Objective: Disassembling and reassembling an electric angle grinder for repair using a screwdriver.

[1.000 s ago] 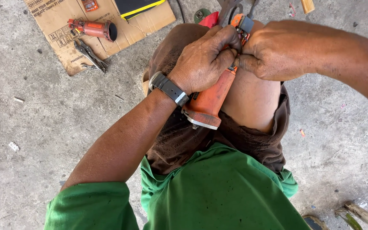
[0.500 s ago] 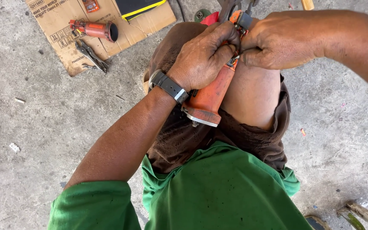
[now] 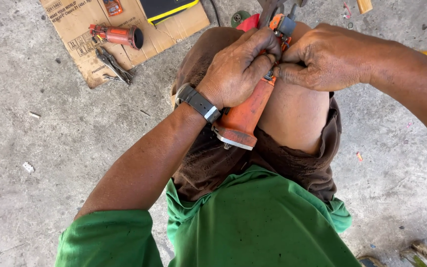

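From the head camera, the left hand (image 3: 238,69) is wrapping its fingers around an orange power tool body (image 3: 245,113) that is lying across the person's knees, above the brown shorts (image 3: 292,163). The right hand (image 3: 324,59) is pinching its fingers narrowly on a small part at the tool's upper end, touching the left hand's fingertips. On the concrete floor (image 3: 50,138), a cardboard sheet (image 3: 75,29) is carrying a red cylindrical part (image 3: 117,35) and pliers (image 3: 114,66).
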